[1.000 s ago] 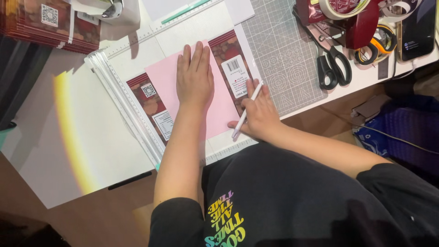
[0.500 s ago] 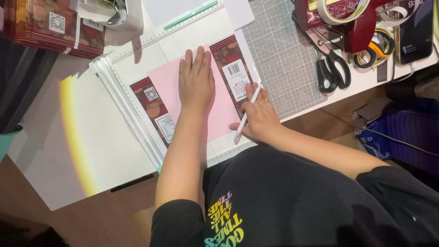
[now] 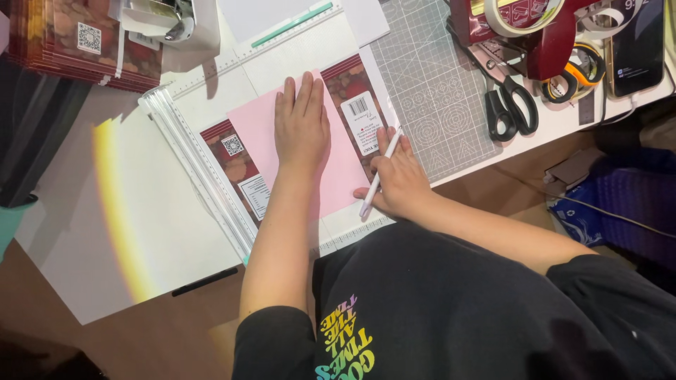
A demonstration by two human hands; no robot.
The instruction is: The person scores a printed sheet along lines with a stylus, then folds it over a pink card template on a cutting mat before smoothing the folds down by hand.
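My left hand point(image 3: 301, 125) lies flat, fingers together, pressing on a pink paper sheet point(image 3: 257, 134). The pink sheet covers the middle of a dark red printed card point(image 3: 355, 105) with white labels, whose other end point(image 3: 236, 165) shows at the left. My right hand point(image 3: 401, 179) grips a thin white pen-like tool point(image 3: 381, 171), its lower tip touching the pink sheet's right edge near the front. Both sheets rest on a white scoring board point(image 3: 204, 172) with a ruled rail.
A grey cutting mat point(image 3: 433, 91) lies to the right. Black-handled scissors point(image 3: 507, 105), tape rolls point(image 3: 574, 70), a red tape dispenser point(image 3: 542, 35) and a phone point(image 3: 634, 46) crowd the far right. A stack of red cards point(image 3: 63, 42) and a white device point(image 3: 176, 21) sit at the back left.
My hands and the sheets keep the same pose; only the camera view has shifted slightly.
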